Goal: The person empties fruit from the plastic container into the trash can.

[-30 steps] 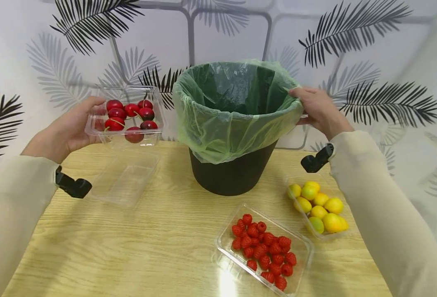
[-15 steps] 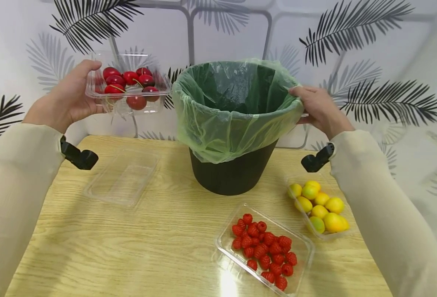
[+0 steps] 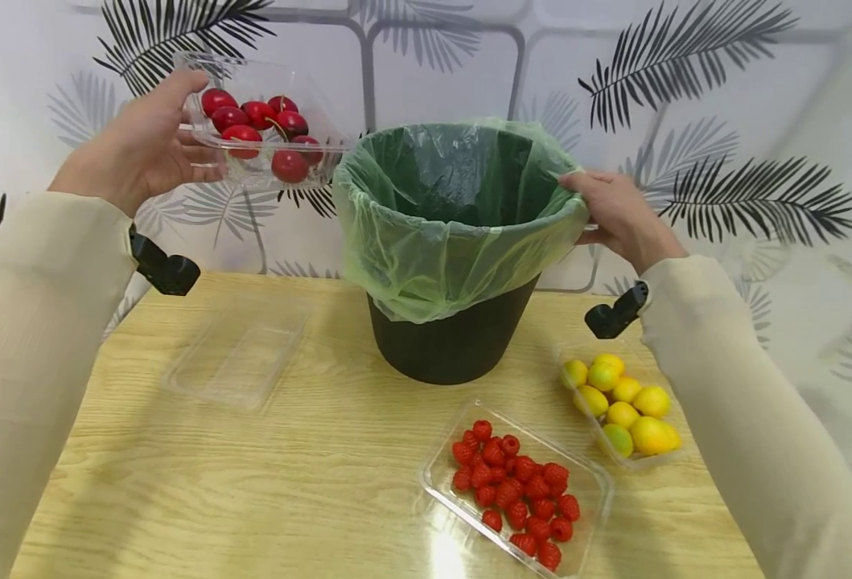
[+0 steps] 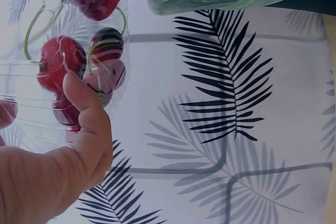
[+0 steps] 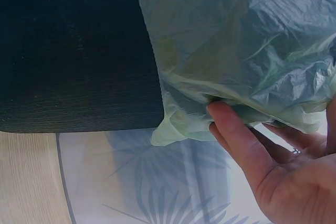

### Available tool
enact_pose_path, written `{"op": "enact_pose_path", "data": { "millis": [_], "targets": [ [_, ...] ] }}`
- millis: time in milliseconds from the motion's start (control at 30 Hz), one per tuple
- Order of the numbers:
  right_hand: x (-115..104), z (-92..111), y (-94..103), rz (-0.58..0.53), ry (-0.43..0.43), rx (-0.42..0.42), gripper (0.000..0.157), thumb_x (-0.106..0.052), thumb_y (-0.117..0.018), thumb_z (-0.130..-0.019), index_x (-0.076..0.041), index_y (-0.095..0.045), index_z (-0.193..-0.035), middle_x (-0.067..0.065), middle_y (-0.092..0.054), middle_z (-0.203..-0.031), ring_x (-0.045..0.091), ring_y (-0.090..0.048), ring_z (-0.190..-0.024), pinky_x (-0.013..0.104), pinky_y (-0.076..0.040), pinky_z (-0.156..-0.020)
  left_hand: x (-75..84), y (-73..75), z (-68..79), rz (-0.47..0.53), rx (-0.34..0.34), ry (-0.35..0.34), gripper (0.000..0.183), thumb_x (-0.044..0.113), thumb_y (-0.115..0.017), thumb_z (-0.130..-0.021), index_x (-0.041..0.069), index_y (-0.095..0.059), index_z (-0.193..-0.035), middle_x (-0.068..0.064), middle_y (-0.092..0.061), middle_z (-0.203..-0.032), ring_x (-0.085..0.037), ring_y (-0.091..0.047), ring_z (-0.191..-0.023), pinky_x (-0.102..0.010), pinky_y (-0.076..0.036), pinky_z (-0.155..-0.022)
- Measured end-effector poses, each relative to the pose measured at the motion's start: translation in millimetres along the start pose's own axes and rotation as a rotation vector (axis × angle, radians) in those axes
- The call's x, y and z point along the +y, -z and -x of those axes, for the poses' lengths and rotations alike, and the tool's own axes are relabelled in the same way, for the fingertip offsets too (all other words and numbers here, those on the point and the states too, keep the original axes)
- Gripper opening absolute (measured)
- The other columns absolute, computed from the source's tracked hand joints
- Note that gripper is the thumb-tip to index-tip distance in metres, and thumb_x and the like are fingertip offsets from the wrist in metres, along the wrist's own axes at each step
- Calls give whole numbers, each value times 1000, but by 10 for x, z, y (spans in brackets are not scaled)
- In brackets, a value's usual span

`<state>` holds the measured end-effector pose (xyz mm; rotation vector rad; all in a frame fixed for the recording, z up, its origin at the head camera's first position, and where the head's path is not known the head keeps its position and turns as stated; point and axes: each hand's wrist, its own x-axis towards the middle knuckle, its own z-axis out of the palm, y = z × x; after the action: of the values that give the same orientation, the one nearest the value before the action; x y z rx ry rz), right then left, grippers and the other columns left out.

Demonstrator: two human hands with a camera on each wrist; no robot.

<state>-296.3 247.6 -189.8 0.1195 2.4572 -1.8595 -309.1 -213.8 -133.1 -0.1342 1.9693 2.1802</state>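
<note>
Head view shows our left hand [image 3: 139, 145] curled round the near end of a clear plastic tray of cherries [image 3: 266, 125], thumb over its rim and fingers beneath, holding it raised beside the left lip of the bin and tipped a little toward the opening, which we judge keeps the fruit from spilling short of it. From the left wrist view the thumb [image 4: 86, 111] presses the clear wall, and the cherries [image 4: 97, 61] show dark red and glossy with green stems, bunched at the lower end. Our right hand [image 3: 614, 213] grips the bin's right rim through the green liner bag [image 3: 454, 241], fingers tucked under the plastic fold, seemingly to steady the black bin [image 3: 454, 346]. On the wooden counter [image 3: 310, 482] lie an empty clear lid [image 3: 237, 362], a tray of raspberries [image 3: 516, 490] and a tray of yellow fruit [image 3: 624, 410].
</note>
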Motion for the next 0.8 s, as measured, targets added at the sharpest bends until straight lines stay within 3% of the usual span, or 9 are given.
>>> {"op": "enact_pose_path", "data": {
  "millis": [300, 433, 667, 800],
  "targets": [
    [-6, 0, -13, 21, 6, -5, 27, -39, -55, -94, -14, -56, -101, -8, -56, -83, 5, -58, -75, 26, -54, -66, 106, -256, 49, -57, 79, -105, 61, 49, -59, -89, 30, -29, -139, 1, -34, -145, -19, -42, -119, -28, -56, -78],
    [3, -1, -11, 14, 9, -3, 23, -38, -55, -94, -15, -58, -94, -8, -56, -82, 6, -59, -74, 27, -54, -66, 100, -381, 50, -113, 117, -140, 61, 51, -56, -90, 28, -32, -141, -1, -38, -140, -19, -45, -114, -28, -56, -78],
    [6, -2, -10, 38, 9, -3, 29, -40, -54, -94, -12, -55, -105, -9, -56, -81, 5, -58, -74, 25, -54, -66, 102, -579, 41, -186, 140, -166, 65, 53, -52, -92, 31, -23, -145, -3, -37, -140, -19, -47, -113, -36, -46, -99],
    [3, -3, -6, 42, 13, -2, 31, -40, -54, -94, -12, -54, -106, -10, -56, -81, 4, -58, -73, 25, -54, -65, 125, -660, 33, -195, 143, -193, 61, 51, -51, -93, 28, -25, -143, -1, -41, -127, -19, -47, -109, -33, -50, -94]
  ]
}}
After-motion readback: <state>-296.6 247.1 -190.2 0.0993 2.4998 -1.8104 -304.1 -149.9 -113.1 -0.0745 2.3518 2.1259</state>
